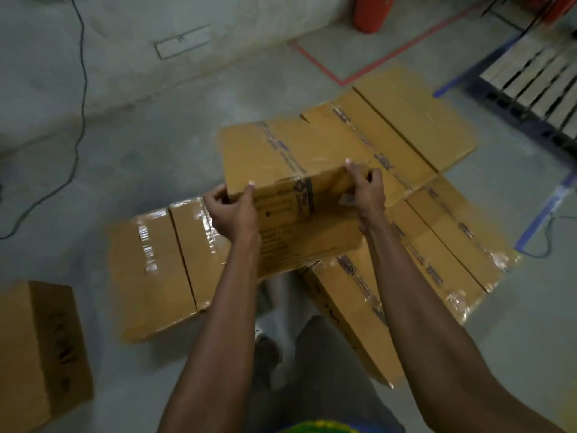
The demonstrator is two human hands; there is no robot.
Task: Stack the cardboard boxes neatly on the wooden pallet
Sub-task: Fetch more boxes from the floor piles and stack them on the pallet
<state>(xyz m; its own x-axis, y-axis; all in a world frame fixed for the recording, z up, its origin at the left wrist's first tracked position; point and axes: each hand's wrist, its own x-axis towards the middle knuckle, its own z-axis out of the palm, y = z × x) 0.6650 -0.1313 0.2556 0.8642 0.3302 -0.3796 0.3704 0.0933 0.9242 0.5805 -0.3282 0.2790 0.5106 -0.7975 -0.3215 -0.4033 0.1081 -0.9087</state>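
I hold a taped cardboard box (pixel 281 157) in front of me, above other boxes on the floor. My left hand (pixel 232 210) grips its near left corner, thumb on the top edge. My right hand (pixel 367 190) grips its near right corner. Below lie more taped boxes: two side by side at the left (pixel 162 270), several at the right (pixel 437 245) and further back (pixel 406 120). The wooden pallet (pixel 537 73) with pale slats and a dark frame lies at the upper right, with nothing on the part that shows.
One more box (pixel 40 345) stands at the lower left. A black cable (pixel 79 120) runs across the concrete floor at the left. Red (pixel 359 73) and blue tape lines (pixel 543 214) mark the floor. A red cylinder (pixel 371 14) stands at the back. My legs show below.
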